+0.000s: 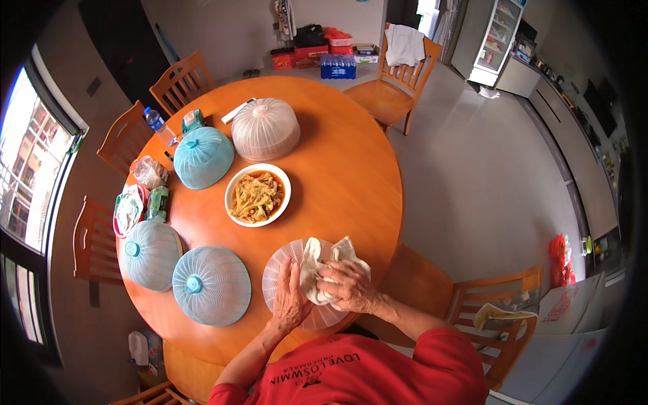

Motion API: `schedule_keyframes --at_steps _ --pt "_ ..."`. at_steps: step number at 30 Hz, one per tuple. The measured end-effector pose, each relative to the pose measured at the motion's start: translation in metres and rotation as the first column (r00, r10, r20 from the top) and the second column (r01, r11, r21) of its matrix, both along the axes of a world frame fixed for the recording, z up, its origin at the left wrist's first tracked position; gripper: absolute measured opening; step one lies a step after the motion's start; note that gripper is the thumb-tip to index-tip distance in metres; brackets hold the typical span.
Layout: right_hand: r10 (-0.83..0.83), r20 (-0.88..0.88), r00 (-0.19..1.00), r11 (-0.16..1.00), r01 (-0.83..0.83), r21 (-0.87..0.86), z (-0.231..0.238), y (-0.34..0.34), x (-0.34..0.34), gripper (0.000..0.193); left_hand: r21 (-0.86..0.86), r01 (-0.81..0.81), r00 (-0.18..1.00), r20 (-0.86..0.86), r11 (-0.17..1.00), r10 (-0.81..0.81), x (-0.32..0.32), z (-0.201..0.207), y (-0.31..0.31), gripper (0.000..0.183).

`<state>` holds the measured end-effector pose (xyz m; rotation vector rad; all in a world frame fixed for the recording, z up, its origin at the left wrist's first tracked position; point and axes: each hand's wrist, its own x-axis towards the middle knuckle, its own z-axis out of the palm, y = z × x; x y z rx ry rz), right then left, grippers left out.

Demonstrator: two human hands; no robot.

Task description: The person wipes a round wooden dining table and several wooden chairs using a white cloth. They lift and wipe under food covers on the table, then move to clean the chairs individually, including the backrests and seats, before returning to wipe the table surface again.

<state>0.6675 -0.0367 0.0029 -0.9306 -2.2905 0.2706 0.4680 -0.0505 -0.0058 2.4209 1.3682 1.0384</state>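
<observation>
- Red T-shirt fabric (378, 364) covered us nearest the camera, at the edge of the round wooden surface (344, 169).
- Beneath our hands, a pale mesh food cover (275, 273) rested on that surface, right of two blue mesh food covers (226, 283).
- Our right hand (349, 286) had its fingers grasping a bunched white cloth (312, 270) over the cover; our left hand (291, 297) had its fingers extended beside the cloth, though we could not tell whether they gripped anything.
- We judged the step to be wiping the cover.
- Next, we reckoned, the move called for steadying the cover while working the cloth across its mesh.
</observation>
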Motion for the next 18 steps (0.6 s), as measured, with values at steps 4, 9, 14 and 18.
schedule_keyframes --at_steps 4,9,14,18 --pt "-0.013 -0.020 1.000 0.999 0.012 -0.050 -0.003 0.007 0.003 0.038 -0.003 0.073 0.997 0.032 0.997 -0.073 -0.002 0.001 -0.001 0.096" --pt "-0.126 -0.092 0.988 0.946 0.091 -0.312 -0.005 0.067 -0.023 0.028 -0.032 0.067 0.996 0.057 0.997 -0.065 -0.003 -0.005 -0.005 0.101" --pt "-0.272 -0.178 0.946 0.572 0.011 -0.820 -0.005 0.120 -0.034 0.022 -0.128 0.066 0.996 -0.045 0.990 -0.072 -0.004 0.000 -0.006 0.062" --pt "-0.298 -0.168 0.940 0.709 0.101 -0.698 -0.074 0.129 0.007 0.037 -0.096 0.110 0.983 -0.134 0.989 -0.123 0.002 0.000 -0.002 0.041"
